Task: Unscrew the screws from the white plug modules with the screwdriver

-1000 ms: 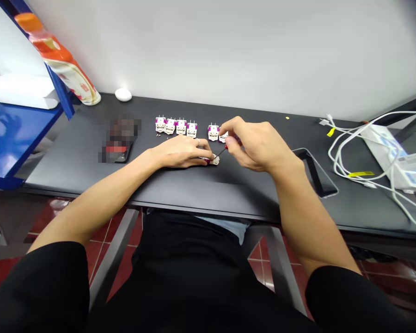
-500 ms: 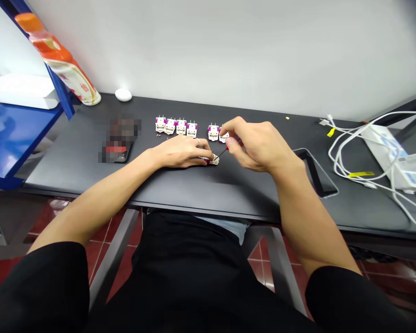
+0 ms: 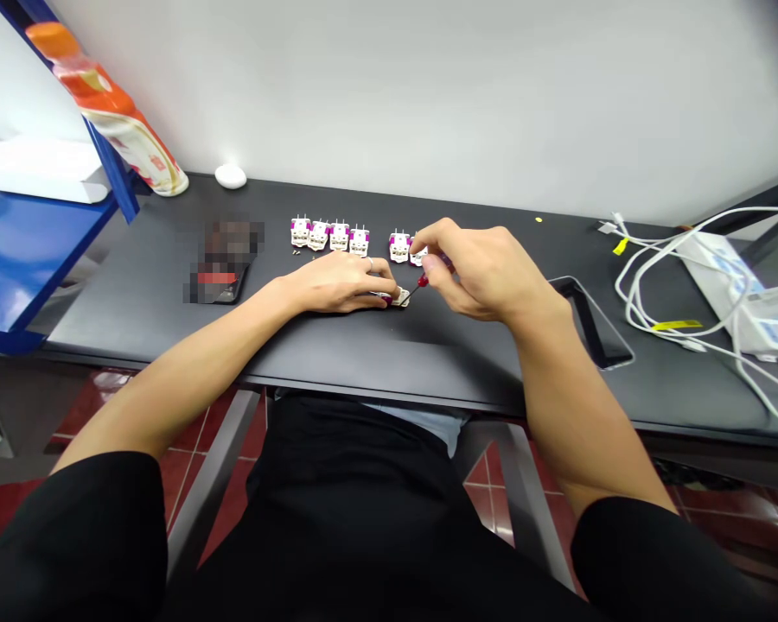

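Head camera, looking down on a dark counter [image 3: 376, 363], with clock directions taken from its middle. A white-and-purple electrical module [image 3: 403, 298] lies at the centre, on the counter. The left hand [image 3: 343, 283] reaches in from 9 o'clock, palm down, its fingers grasping the module and partly covering it. The right hand [image 3: 483, 272], between 2 and 3 o'clock, grasps a red-handled screwdriver [image 3: 423, 281] whose thin shaft slants toward 8 o'clock and meets the module; the exact contact of the tip is too small to make out.

Near 10 o'clock, four similar pronged modules [image 3: 328, 236] stand in a row, prongs up, with small screws [image 3: 296, 252] just beside them. Toward 12 o'clock is a pair of modules [image 3: 399, 248], one partly behind the right hand. At 3 o'clock lies a dark-screened device [image 3: 593, 324], and beyond it coiled white cables [image 3: 628, 289]. An orange-capped bottle [image 3: 120, 117] leans far off at 10 o'clock.
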{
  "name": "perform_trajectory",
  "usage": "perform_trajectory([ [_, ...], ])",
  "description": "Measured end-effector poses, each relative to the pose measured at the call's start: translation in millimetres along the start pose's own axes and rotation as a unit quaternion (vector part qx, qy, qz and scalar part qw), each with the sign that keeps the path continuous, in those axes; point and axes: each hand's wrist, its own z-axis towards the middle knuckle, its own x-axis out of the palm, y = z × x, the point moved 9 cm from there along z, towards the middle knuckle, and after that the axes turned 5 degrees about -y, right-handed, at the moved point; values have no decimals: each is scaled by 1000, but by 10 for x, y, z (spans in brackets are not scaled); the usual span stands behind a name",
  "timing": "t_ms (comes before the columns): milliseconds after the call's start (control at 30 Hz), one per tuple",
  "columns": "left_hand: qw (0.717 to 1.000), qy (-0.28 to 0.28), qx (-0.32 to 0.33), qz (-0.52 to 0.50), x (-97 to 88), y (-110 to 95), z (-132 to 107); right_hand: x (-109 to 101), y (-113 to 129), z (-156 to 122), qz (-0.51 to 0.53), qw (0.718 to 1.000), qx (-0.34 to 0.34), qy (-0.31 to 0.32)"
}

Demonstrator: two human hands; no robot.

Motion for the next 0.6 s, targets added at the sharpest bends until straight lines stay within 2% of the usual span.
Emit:
perform_trajectory([
  [300,1000,12,-14,-11,8,14,6,103,23,5,-5,1000,5,29],
  [433,999,13,-37,-1,5,64,4,31,21,-5,12,1000,-19,-13],
  [500,998,3,-58,23,-27,120,-7,7,-21,-19,10,999,-15,-31],
  [600,992,-34,-102,59,-125,247,-44,41,-83,-34,-4,1000,1,-24],
])
